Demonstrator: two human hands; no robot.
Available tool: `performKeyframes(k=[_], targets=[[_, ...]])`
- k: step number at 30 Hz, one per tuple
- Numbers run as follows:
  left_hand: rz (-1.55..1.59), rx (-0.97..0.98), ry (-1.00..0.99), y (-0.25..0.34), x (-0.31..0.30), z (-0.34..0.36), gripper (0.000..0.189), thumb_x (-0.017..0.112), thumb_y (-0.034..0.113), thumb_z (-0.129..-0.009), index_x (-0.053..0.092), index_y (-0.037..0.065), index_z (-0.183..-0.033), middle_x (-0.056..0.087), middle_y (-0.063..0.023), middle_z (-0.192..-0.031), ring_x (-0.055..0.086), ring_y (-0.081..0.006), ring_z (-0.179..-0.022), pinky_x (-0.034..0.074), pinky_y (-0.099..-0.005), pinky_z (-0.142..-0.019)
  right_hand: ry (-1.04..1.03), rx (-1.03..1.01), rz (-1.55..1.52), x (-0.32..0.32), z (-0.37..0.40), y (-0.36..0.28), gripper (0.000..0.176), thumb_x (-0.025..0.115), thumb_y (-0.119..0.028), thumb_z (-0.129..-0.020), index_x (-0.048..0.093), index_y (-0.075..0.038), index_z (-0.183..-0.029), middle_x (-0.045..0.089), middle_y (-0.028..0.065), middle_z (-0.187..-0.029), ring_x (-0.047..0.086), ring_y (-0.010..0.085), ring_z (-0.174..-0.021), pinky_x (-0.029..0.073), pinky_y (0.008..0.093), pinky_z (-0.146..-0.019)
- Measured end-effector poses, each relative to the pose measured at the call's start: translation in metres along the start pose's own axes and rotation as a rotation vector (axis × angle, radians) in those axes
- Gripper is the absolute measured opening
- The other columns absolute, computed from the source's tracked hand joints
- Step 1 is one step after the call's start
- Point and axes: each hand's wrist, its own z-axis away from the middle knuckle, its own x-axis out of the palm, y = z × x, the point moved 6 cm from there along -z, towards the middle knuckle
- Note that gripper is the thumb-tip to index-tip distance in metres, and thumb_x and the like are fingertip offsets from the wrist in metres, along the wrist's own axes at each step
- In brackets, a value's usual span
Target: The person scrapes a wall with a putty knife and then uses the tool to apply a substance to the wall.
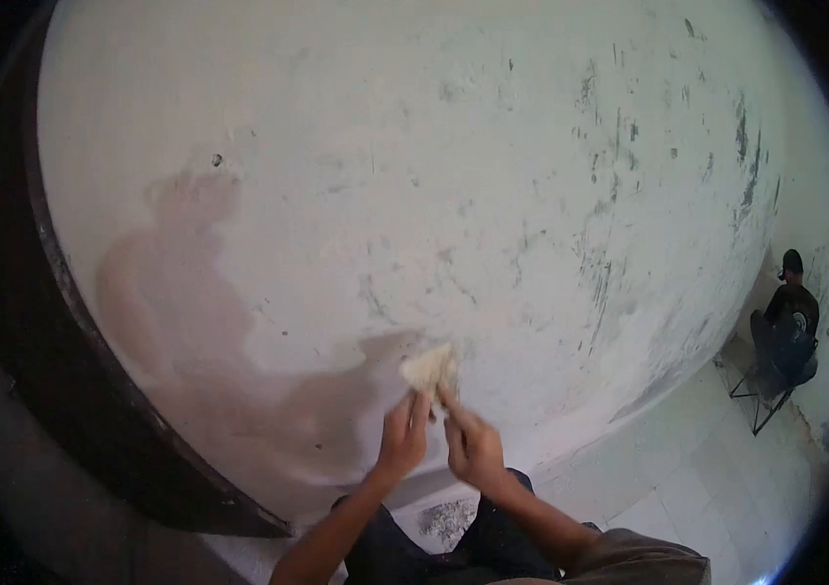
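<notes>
Both hands are raised in front of a patchy white wall (336, 244), low in the middle of the head view. My left hand (403, 435) is closed on the handle of a tool whose pale, roughly triangular blade (426, 370) points up. Close beside it on the right, my right hand (474, 446) is closed on a second thin-handled tool, which meets the first one at the blade. The second tool's head is blurred and partly hidden. Whether either tool touches the wall cannot be made out.
A dark frame or edge (93, 341) curves down the left side. At the far right, another person (792, 317) sits on a folding chair (758, 395) with thin legs. Pale floor tiles (668, 487) lie at lower right. Dark scuffs mark the wall.
</notes>
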Motion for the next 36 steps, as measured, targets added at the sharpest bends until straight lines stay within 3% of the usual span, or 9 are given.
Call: performKeyframes(k=[2, 5, 9, 11, 15, 22, 25, 31, 36], targets=[[0.014, 0.087, 0.026, 0.040, 0.002, -0.045, 0.033, 0.044, 0.025, -0.099, 0.055, -0.004, -0.088, 0.055, -0.0117, -0.068, 0.053, -0.0182, -0.062, 0.042, -0.0324, -0.059, 0.112, -0.082, -0.123, -0.020, -0.046, -0.019, 0.054, 0.047, 0.003, -0.085, 0.044, -0.006, -0.138, 0.056, 0.0177, -0.069, 0.055, 0.0263, -0.058, 0.045, 0.0348, -0.059], [0.047, 0.269, 0.140, 0.100, 0.000, -0.106, 0.034, 0.046, 0.026, -0.099, 0.055, -0.004, -0.085, 0.053, -0.0120, -0.063, 0.051, -0.0165, -0.057, 0.041, -0.0335, -0.056, 0.165, -0.218, -0.099, -0.050, -0.106, -0.051, 0.061, 0.051, 0.000, -0.081, 0.039, -0.005, -0.141, 0.057, 0.0214, -0.076, 0.058, 0.0356, -0.065, 0.046, 0.0375, -0.061], [-0.075, 0.325, 0.194, 0.165, -0.020, -0.171, 0.035, 0.044, 0.027, -0.095, 0.053, -0.003, -0.080, 0.057, -0.0161, -0.064, 0.055, -0.0241, -0.060, 0.043, -0.0375, -0.059, 0.126, -0.307, -0.083, -0.069, -0.177, -0.087, 0.066, 0.053, -0.002, -0.078, 0.035, 0.001, -0.141, 0.056, 0.0208, -0.077, 0.055, 0.0351, -0.062, 0.046, 0.0388, -0.061], [-0.140, 0.407, 0.259, 0.183, -0.037, -0.202, 0.034, 0.044, 0.027, -0.094, 0.054, -0.004, -0.082, 0.061, -0.0188, -0.070, 0.060, -0.0292, -0.067, 0.045, -0.0408, -0.064, 0.179, -0.544, -0.082, -0.071, -0.203, -0.110, 0.064, 0.052, 0.000, -0.075, 0.036, 0.009, -0.137, 0.050, 0.0148, -0.065, 0.049, 0.0269, -0.058, 0.043, 0.0363, -0.059], [-0.281, 0.508, 0.337, 0.229, -0.068, -0.235, 0.036, 0.045, 0.029, -0.094, 0.058, -0.004, -0.084, 0.064, -0.0192, -0.076, 0.062, -0.0329, -0.075, 0.046, -0.0419, -0.069, 0.200, -0.473, 0.135, -0.064, -0.252, -0.142, 0.064, 0.054, -0.006, -0.076, 0.034, 0.010, -0.135, 0.059, 0.0196, -0.067, 0.056, 0.0371, -0.064, 0.046, 0.0439, -0.063], [-0.466, 0.432, 0.340, 0.289, -0.102, -0.287, 0.040, 0.050, 0.033, -0.091, 0.066, -0.002, -0.079, 0.067, -0.0172, -0.079, 0.063, -0.0288, -0.072, 0.047, -0.0395, -0.070, 0.303, -0.364, 0.285, -0.079, -0.294, -0.202, 0.059, 0.052, -0.017, -0.079, 0.041, 0.009, -0.130, 0.064, 0.0228, -0.068, 0.062, 0.0409, -0.063, 0.050, 0.0483, -0.059], [-0.316, 0.212, 0.226, 0.293, -0.104, -0.306, 0.037, 0.053, 0.030, -0.093, 0.065, -0.004, -0.094, 0.064, -0.0085, -0.081, 0.058, -0.0156, -0.072, 0.046, -0.0306, -0.064, 0.347, -0.351, 0.303, -0.084, -0.304, -0.214, 0.051, 0.050, -0.024, -0.080, 0.052, 0.006, -0.122, 0.065, 0.0232, -0.071, 0.065, 0.0397, -0.065, 0.051, 0.0480, -0.061], [-0.345, 0.363, 0.186, 0.287, -0.104, -0.312, 0.038, 0.053, 0.032, -0.093, 0.065, -0.004, -0.096, 0.064, -0.0084, -0.085, 0.059, -0.0154, -0.074, 0.047, -0.0304, -0.065, 0.383, -0.351, 0.279, -0.089, -0.298, -0.211, 0.047, 0.050, -0.025, -0.080, 0.055, 0.005, -0.117, 0.065, 0.0233, -0.070, 0.064, 0.0399, -0.064, 0.051, 0.0495, -0.061], [-0.306, 0.234, 0.206, 0.282, -0.100, -0.310, 0.039, 0.054, 0.032, -0.092, 0.064, -0.005, -0.100, 0.065, -0.0100, -0.087, 0.060, -0.0160, -0.075, 0.047, -0.0300, -0.065, 0.398, -0.332, 0.310, -0.084, -0.298, -0.203, 0.043, 0.050, -0.024, -0.080, 0.058, 0.002, -0.113, 0.065, 0.0230, -0.069, 0.064, 0.0397, -0.064, 0.050, 0.0494, -0.060]])
